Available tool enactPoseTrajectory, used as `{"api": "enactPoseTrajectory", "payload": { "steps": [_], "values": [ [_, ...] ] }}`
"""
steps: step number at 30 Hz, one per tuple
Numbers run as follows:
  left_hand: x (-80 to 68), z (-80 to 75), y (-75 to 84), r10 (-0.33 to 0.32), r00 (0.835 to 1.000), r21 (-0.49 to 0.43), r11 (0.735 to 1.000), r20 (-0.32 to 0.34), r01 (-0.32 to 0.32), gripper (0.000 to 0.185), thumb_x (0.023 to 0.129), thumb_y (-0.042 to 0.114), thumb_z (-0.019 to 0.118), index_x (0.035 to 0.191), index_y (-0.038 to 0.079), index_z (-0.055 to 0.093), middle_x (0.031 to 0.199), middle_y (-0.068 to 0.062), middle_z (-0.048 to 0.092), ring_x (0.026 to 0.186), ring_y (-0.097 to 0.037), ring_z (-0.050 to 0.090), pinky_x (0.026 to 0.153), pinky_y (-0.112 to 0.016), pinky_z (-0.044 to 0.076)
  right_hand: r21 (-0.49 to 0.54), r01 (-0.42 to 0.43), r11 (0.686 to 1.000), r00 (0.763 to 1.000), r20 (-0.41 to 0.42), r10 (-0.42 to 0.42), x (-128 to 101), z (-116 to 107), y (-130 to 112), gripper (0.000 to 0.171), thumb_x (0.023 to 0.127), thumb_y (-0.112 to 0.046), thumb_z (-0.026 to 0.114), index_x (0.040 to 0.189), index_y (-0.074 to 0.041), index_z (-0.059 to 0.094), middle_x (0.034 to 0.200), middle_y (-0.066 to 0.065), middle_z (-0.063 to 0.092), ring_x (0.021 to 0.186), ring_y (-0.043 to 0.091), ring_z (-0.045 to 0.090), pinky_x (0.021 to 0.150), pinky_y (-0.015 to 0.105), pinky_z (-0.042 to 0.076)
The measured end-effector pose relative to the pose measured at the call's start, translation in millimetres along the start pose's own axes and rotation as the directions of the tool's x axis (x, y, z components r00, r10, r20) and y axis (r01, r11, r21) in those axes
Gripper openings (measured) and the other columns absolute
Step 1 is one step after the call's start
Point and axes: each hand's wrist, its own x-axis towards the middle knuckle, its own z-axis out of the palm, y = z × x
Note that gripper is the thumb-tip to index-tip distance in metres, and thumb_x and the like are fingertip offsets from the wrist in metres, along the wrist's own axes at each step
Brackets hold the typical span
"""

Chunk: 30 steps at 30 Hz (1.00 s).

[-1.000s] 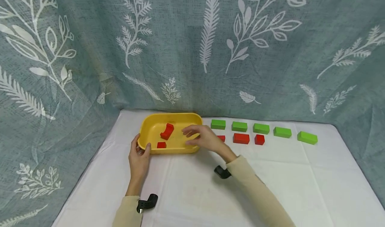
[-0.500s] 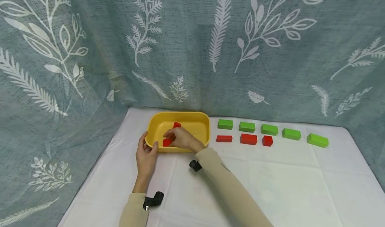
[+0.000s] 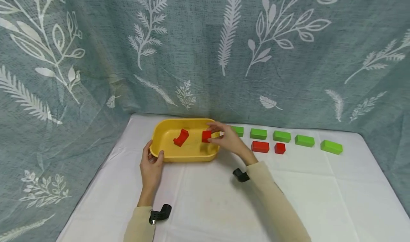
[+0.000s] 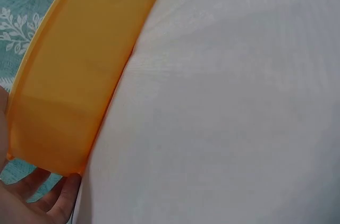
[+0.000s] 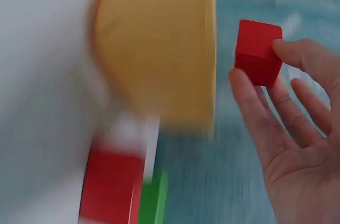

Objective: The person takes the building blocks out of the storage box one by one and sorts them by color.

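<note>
L hand (image 3: 150,165) nearest: thumb hooked over the near-left rim of the yellow tray (image 3: 166,157), fingers curled round the outside of that corner, gripping it. Wrist view shows fingertips (image 4: 53,203) under the tray's outer wall w/ white tablecloth (image 3: 208,199) just beside them.

R hand (image 3: 230,140) a bit further out, raised over the tray's right end. Thumb and forefinger pinch a small red cube (image 3: 206,136); other fingers loosely spread behind it. Wrist view: cube (image 5: 257,51) sits btwn thumb tip and fingertip, clear of the tray wall, nothing else touching it. Cube is at the fingertips, above the right part of the tray, not resting on the tray floor.

Left of the R fingertips, inside the tray: a red arch-shaped block (image 3: 180,137), lying tilted on the floor, well apart from the cube.

Right of the R hand, on the cloth: red rectangular block (image 3: 260,146), then a second small red cube (image 3: 280,148), side by side, not touching.

Beyond the fingers, a row of green blocks (image 3: 282,136) runs left to right; leftmost one partly hidden behind the R hand, rightmost sits slightly nearer and angled.

Furthest: teal curtain w/ white leaf print (image 3: 205,50) behind the table.
</note>
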Motion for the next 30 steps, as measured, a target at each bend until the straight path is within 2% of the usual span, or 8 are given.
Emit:
{"api": "enactPoseTrajectory", "payload": {
  "steps": [4, 8, 12, 14, 19, 22, 27, 30],
  "values": [
    [-0.2, -0.2, 0.0, 0.004, 1.000, 0.007, 1.000, -0.003, -0.004, 0.057, 0.097, 0.018, 0.061, 0.150, 0.018, 0.039, 0.134, -0.015, 0.052, 0.098, -0.018, 0.053, 0.078, -0.006, 0.041, -0.021, -0.039, 0.999, 0.992, -0.117, 0.036, -40.7, -57.1, 22.2, 0.051, 0.087, -0.001, 0.072, 0.135, -0.001, 0.055, 0.123, 0.018, 0.063, 0.114, 0.032, 0.059, 0.087, 0.044, 0.055],
    [0.0, -1.4, -0.5, 0.002, 1.000, 0.007, 1.000, -0.007, -0.002, 0.057, 0.097, 0.020, 0.061, 0.150, 0.018, 0.039, 0.135, -0.015, 0.051, 0.101, -0.019, 0.052, 0.079, -0.006, 0.040, -0.109, -0.087, 0.990, 0.977, -0.202, 0.063, -85.3, -108.6, 42.4, 0.051, 0.088, 0.004, 0.069, 0.137, 0.003, 0.052, 0.127, 0.023, 0.059, 0.118, 0.036, 0.056, 0.089, 0.048, 0.052],
    [0.5, -3.3, 0.1, -0.003, 1.000, 0.001, 1.000, -0.013, 0.003, 0.057, 0.097, 0.021, 0.061, 0.150, 0.019, 0.039, 0.136, -0.014, 0.050, 0.102, -0.019, 0.053, 0.080, -0.006, 0.041, -0.248, -0.154, 0.956, 0.958, -0.275, 0.082, -126.3, -149.6, 59.7, 0.053, 0.087, 0.009, 0.067, 0.137, 0.007, 0.049, 0.126, 0.027, 0.058, 0.115, 0.040, 0.056, 0.086, 0.047, 0.052],
    [0.2, -4.1, 0.9, -0.010, 1.000, 0.004, 1.000, -0.016, 0.010, 0.057, 0.097, 0.021, 0.061, 0.150, 0.020, 0.039, 0.137, -0.012, 0.050, 0.103, -0.019, 0.053, 0.081, -0.006, 0.041, -0.309, -0.202, 0.930, 0.950, -0.294, 0.108, -143.3, -164.1, 68.2, 0.053, 0.086, 0.011, 0.066, 0.136, 0.008, 0.049, 0.125, 0.029, 0.058, 0.114, 0.042, 0.056, 0.084, 0.049, 0.051],
    [-1.3, -5.0, 2.4, -0.025, 0.999, 0.015, 1.000, -0.021, 0.025, 0.057, 0.098, 0.021, 0.060, 0.151, 0.021, 0.038, 0.139, -0.012, 0.048, 0.103, -0.019, 0.052, 0.081, -0.004, 0.040, -0.387, -0.283, 0.878, 0.949, -0.245, 0.198, -169.2, -178.8, 87.7, 0.050, 0.087, 0.013, 0.063, 0.134, 0.014, 0.047, 0.126, 0.035, 0.054, 0.114, 0.049, 0.052, 0.087, 0.057, 0.050],
    [-1.2, -4.5, 2.8, -0.022, 1.000, 0.016, 1.000, -0.019, 0.022, 0.058, 0.098, 0.021, 0.060, 0.151, 0.020, 0.037, 0.140, -0.013, 0.047, 0.103, -0.018, 0.051, 0.080, -0.003, 0.040, -0.377, -0.300, 0.876, 0.947, -0.225, 0.228, -175.1, -177.6, 95.1, 0.048, 0.088, 0.013, 0.060, 0.134, 0.015, 0.047, 0.129, 0.035, 0.051, 0.116, 0.050, 0.050, 0.090, 0.059, 0.047],
    [-0.3, -1.3, 2.9, -0.014, 1.000, 0.006, 1.000, -0.011, 0.014, 0.058, 0.098, 0.021, 0.060, 0.151, 0.020, 0.037, 0.139, -0.013, 0.048, 0.102, -0.016, 0.049, 0.081, -0.005, 0.040, -0.376, -0.298, 0.877, 0.943, -0.259, 0.209, -177.8, -174.9, 97.0, 0.049, 0.086, 0.014, 0.061, 0.133, 0.015, 0.046, 0.128, 0.035, 0.051, 0.116, 0.049, 0.050, 0.088, 0.059, 0.048],
    [-1.0, 1.5, 2.4, -0.018, 1.000, -0.008, 1.000, 0.002, 0.018, 0.058, 0.098, 0.020, 0.060, 0.151, 0.019, 0.037, 0.138, -0.014, 0.048, 0.101, -0.016, 0.049, 0.080, -0.005, 0.040, -0.427, -0.350, 0.834, 0.926, -0.292, 0.239, -179.2, -173.1, 86.9, 0.056, 0.086, 0.007, 0.067, 0.137, 0.013, 0.044, 0.127, 0.034, 0.051, 0.115, 0.048, 0.050, 0.088, 0.058, 0.048]
  ]
}}
